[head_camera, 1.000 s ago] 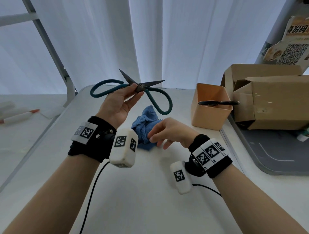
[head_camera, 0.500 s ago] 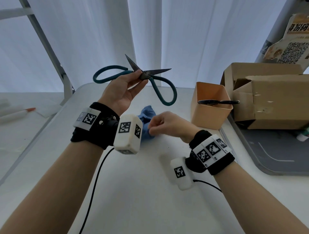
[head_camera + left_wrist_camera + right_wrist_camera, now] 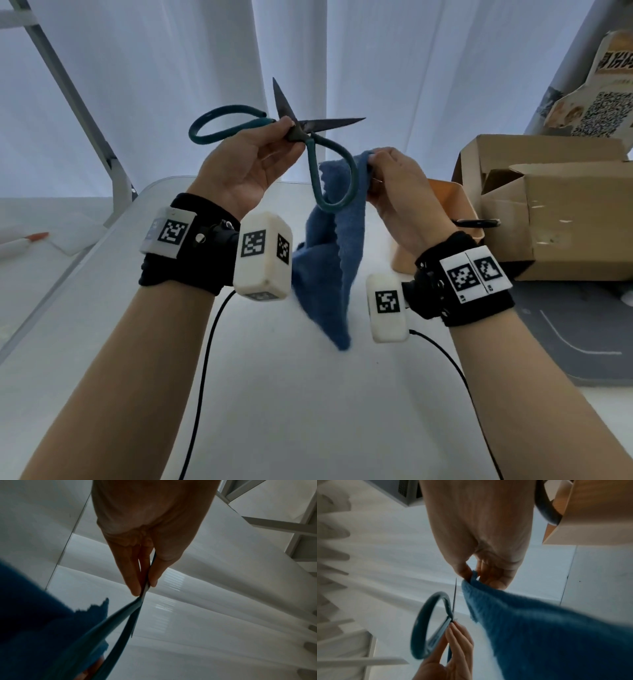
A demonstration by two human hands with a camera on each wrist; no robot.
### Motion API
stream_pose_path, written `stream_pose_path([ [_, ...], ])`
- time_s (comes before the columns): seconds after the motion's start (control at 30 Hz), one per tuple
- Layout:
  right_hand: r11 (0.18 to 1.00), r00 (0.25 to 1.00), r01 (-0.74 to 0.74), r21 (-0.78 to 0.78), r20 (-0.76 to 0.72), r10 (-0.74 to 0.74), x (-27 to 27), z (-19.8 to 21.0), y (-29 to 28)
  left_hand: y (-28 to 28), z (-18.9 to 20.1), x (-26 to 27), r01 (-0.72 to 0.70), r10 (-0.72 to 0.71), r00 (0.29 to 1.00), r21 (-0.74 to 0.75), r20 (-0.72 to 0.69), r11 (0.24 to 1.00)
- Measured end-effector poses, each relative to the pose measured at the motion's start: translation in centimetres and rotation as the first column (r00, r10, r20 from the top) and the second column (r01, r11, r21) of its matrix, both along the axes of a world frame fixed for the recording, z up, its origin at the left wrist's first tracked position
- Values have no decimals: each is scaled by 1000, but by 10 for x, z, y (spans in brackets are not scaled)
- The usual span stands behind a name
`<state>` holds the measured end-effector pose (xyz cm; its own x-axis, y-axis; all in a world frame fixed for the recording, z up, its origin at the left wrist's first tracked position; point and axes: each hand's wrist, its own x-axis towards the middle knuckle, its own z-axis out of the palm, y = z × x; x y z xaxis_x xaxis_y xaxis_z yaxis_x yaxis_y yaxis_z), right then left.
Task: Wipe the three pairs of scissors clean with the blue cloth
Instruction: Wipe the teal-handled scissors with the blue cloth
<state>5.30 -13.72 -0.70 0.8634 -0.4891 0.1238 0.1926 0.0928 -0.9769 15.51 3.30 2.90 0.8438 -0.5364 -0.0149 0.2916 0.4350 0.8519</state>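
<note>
- The left hand [image 3: 246,168] is raised above the counter [image 3: 308,394] and pinches the teal-handled scissors [image 3: 274,137] at the pivot, thumb on one side and straight fingers [image 3: 132,574] on the other — a light grasp, palm turned toward the camera.
- The scissors stand open: one blade points toward 12 o'clock, the other toward 3 o'clock; one handle loop reaches out to 9 o'clock, the other hangs down toward 6 o'clock.
- The right hand [image 3: 397,192], at 3 o'clock from the left one, grips the top edge of the blue cloth [image 3: 325,267] between thumb and curled fingers. The cloth hangs freely from that grip, its lowest corner near the counter; whether it touches cannot be told.
- The hanging handle loop lies in front of the cloth in the head view; whether the two touch cannot be told.
- At 3 o'clock on the counter stands an orange box [image 3: 459,202], half hidden behind the right wrist, with a dark pair of scissors [image 3: 478,223] lying across its rim — only a short stretch shows.
- Beyond it sits a cardboard box [image 3: 555,212], cut off by the right edge.
- Both wrist views are dim and blurred; in the left one the cloth is a dark blue mass at 8 o'clock.
- A third pair of scissors cannot be made out.
</note>
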Motion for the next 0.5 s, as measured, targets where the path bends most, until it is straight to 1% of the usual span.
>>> stream_pose_path([
  [0.1,992,999,48,117,-13,-47,5,-5,-4,-6,-6,1,22,-24,999,52,42,998],
  [0.17,982,999,43,186,-22,-40,7,-12,-7,-9,-12,4,35,-40,997,78,59,996],
  [0.27,929,999,-39,367,45,24,10,-20,-13,-12,-19,7,72,-88,990,136,110,988],
  [0.33,884,995,-75,462,93,36,13,-23,-17,-13,-22,8,110,-144,977,203,159,973],
  [0.43,828,981,-156,539,184,65,17,-23,-22,-15,-22,8,151,-227,951,323,211,934],
  [0.5,814,969,-212,541,227,101,20,-22,-22,-15,-20,7,152,-261,934,390,243,908],
])
